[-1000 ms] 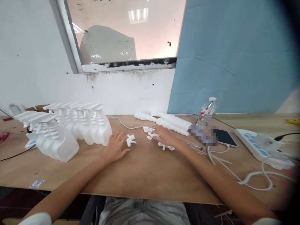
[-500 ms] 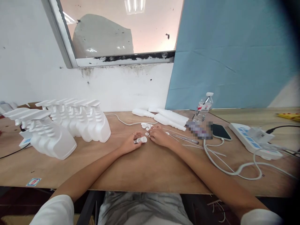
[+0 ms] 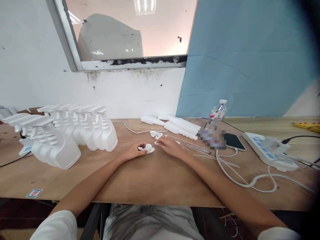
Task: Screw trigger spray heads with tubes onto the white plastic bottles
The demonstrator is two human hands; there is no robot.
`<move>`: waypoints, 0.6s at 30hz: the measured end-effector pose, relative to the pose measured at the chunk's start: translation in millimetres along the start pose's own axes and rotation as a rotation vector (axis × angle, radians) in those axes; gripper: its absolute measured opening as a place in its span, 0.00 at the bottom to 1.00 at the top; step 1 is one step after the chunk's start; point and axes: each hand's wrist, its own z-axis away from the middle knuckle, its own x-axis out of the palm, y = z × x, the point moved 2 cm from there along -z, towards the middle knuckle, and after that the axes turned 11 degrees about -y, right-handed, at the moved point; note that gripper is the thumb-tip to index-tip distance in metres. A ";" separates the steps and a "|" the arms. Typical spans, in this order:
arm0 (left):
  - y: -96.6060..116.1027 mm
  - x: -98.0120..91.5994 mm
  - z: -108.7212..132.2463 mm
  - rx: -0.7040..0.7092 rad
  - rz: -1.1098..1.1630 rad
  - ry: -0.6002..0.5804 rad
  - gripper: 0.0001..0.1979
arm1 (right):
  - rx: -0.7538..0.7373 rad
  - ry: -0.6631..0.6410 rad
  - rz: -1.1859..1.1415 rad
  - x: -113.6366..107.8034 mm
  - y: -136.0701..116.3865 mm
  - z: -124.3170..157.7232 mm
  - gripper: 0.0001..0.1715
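Note:
My left hand rests on the wooden table with its fingers closed round a small white plastic sprayer part. Just to the right, my right hand lies on the table, fingertips pinched at a tiny white piece that is too small to name. More small white parts lie just beyond both hands. A row of several white trigger spray bottles stands to the left of my left hand.
White foam-like bars lie at the back by the wall. To the right are a water bottle, a phone, a white power strip and looping white cables. A blue board leans on the wall.
My left hand drew inward from near the bottles and took up a white part. My right hand pulled back toward it; the part now lies flatter on the table.

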 end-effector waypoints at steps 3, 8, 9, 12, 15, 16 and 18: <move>-0.6 -0.6 0.5 -0.009 -0.005 -0.007 0.17 | -0.010 0.135 -0.061 -3.2 -12.0 -0.8 0.10; -1.0 -1.5 -0.8 -0.009 -0.004 -0.027 0.16 | -0.191 0.157 -0.113 3.8 -34.1 -2.9 0.11; -1.1 -1.7 -1.0 -0.006 -0.005 -0.033 0.16 | -0.238 0.109 -0.116 6.9 -36.9 -3.0 0.12; -0.6 -1.7 -0.2 0.015 -0.016 -0.041 0.16 | -0.292 0.040 -0.151 13.9 -39.7 -0.8 0.13; 2.2 -0.4 2.7 0.059 -0.035 -0.022 0.22 | -0.267 0.035 -0.153 17.7 -39.1 2.6 0.13; 3.6 0.2 3.8 0.078 -0.045 -0.016 0.23 | -0.255 0.037 -0.149 18.8 -38.9 3.4 0.13; 6.0 1.4 6.0 0.114 -0.074 -0.007 0.22 | -0.223 0.059 -0.152 20.7 -38.3 4.3 0.14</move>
